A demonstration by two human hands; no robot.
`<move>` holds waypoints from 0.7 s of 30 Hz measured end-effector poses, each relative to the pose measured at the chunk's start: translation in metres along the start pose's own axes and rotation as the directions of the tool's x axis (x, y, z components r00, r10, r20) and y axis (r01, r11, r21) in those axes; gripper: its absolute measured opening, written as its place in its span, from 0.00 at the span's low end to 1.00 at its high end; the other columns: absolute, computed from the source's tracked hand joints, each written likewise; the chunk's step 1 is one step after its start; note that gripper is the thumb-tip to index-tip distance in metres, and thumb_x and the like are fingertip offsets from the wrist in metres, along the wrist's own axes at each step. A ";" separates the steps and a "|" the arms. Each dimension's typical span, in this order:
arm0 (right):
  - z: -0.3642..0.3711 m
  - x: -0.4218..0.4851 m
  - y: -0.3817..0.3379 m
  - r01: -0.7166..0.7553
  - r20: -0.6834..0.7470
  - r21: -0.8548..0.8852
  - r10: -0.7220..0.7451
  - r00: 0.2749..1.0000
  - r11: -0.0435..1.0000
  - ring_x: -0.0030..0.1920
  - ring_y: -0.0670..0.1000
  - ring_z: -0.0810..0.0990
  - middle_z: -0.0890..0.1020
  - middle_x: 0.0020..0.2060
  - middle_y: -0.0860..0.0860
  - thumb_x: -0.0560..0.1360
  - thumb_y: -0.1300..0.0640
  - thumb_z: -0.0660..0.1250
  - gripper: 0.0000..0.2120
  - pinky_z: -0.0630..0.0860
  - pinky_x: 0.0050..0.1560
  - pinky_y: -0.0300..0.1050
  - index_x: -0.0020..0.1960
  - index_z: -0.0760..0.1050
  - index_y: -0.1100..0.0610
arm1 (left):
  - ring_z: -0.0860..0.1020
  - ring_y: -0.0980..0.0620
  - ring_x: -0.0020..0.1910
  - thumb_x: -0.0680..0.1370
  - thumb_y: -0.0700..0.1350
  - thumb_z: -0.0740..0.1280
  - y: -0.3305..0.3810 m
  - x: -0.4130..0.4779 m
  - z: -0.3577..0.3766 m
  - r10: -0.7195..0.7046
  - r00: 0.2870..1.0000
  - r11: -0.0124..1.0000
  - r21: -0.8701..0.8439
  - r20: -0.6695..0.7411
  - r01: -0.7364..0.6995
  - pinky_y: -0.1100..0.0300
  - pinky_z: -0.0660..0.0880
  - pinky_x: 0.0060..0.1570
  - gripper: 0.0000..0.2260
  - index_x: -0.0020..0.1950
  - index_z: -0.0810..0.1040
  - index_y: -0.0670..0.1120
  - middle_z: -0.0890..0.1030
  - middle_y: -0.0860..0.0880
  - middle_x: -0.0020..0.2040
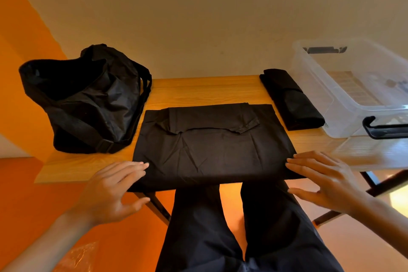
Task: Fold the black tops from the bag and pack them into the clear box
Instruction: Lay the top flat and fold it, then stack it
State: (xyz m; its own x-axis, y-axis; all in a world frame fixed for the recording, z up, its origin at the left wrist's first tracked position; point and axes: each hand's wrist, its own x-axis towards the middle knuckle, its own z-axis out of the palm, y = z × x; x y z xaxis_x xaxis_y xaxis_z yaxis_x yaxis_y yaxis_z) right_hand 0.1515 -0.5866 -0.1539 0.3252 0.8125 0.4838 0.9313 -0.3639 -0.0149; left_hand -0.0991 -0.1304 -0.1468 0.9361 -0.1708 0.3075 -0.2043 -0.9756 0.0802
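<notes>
— How are the hands set?

— Both lie flat, fingers straight and spread, holding nothing. The left hand (pixel 114 190) has its fingertips at the near left edge of the black top (pixel 212 146). The right hand (pixel 324 181) has its fingertips on the near right corner; it is slightly blurred.

— What is there, by count?

— One wooden table (pixel 198 88) under both hands. Two tops: the black top spread between the hands, running away from the fingertips, and one folded top (pixel 291 101) beyond the right hand. One bag (pixel 88 99), black and slumped open, beyond the left hand, just beside the spread top. One clear box (pixel 353 86), past the right hand and outward, touching the folded top's far side.

— How does the spread top look?

— A flat, creased rectangle, with sleeves folded in across its far half. Its near edge hangs just over the table's lip, above the person's dark trousers (pixel 220 227).
</notes>
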 end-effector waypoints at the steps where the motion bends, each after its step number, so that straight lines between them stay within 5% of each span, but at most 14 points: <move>1: -0.003 0.011 -0.004 -0.038 0.039 0.040 0.036 0.999 0.998 0.61 0.52 0.81 0.84 0.59 0.52 0.80 0.38 0.64 0.25 0.82 0.52 0.51 0.62 0.83 0.57 | 0.78 0.49 0.66 0.79 0.60 0.65 0.007 0.015 -0.006 -0.033 0.999 0.997 -0.077 -0.007 0.032 0.55 0.75 0.64 0.24 0.61 0.82 0.40 0.80 0.46 0.67; 4: 0.017 0.055 -0.012 -0.279 0.089 0.116 0.270 0.959 0.953 0.75 0.51 0.70 0.74 0.73 0.53 0.83 0.36 0.55 0.31 0.77 0.66 0.55 0.76 0.71 0.57 | 0.57 0.56 0.81 0.82 0.65 0.53 0.014 0.064 0.002 -0.211 0.977 0.973 -0.094 0.031 0.213 0.62 0.57 0.77 0.33 0.81 0.63 0.45 0.60 0.51 0.82; 7: 0.047 0.103 -0.008 -0.496 0.273 0.044 0.467 0.841 0.867 0.82 0.47 0.45 0.50 0.82 0.51 0.82 0.32 0.43 0.38 0.49 0.79 0.47 0.83 0.48 0.55 | 0.38 0.57 0.81 0.81 0.69 0.40 0.002 0.111 0.024 -0.372 0.911 0.928 0.041 0.180 0.371 0.60 0.40 0.79 0.36 0.82 0.36 0.49 0.38 0.54 0.83; 11: 0.069 0.115 0.003 -0.556 0.440 -0.160 0.563 0.699 0.815 0.80 0.48 0.36 0.41 0.83 0.53 0.76 0.28 0.34 0.45 0.37 0.80 0.47 0.83 0.39 0.57 | 0.36 0.55 0.81 0.78 0.69 0.36 -0.021 0.114 0.037 -0.539 0.769 0.840 0.149 0.343 0.522 0.57 0.37 0.79 0.40 0.83 0.37 0.46 0.37 0.49 0.83; 15: 0.067 0.108 0.009 -0.570 0.446 -0.253 0.617 0.649 0.782 0.81 0.52 0.37 0.41 0.83 0.56 0.75 0.27 0.30 0.47 0.38 0.79 0.48 0.83 0.38 0.59 | 0.35 0.55 0.81 0.78 0.69 0.37 -0.025 0.101 0.039 -0.580 0.742 0.811 0.149 0.337 0.566 0.58 0.35 0.78 0.40 0.83 0.38 0.45 0.36 0.48 0.83; 21: 0.072 0.163 -0.043 -0.425 0.298 -0.222 0.476 0.828 0.878 0.81 0.53 0.37 0.42 0.82 0.56 0.79 0.28 0.33 0.44 0.37 0.81 0.52 0.83 0.39 0.58 | 0.39 0.53 0.82 0.79 0.70 0.36 -0.027 0.116 0.041 -0.564 0.802 0.823 0.062 0.196 0.564 0.58 0.38 0.79 0.42 0.84 0.45 0.44 0.42 0.47 0.84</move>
State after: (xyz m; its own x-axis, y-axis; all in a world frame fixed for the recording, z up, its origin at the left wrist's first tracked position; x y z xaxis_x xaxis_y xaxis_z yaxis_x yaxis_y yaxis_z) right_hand 0.1764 -0.4060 -0.1373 0.7610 0.6352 0.1323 0.6431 -0.7654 -0.0247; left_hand 0.0264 -0.1295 -0.1521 0.9221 0.3867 0.0153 0.3779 -0.9081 0.1805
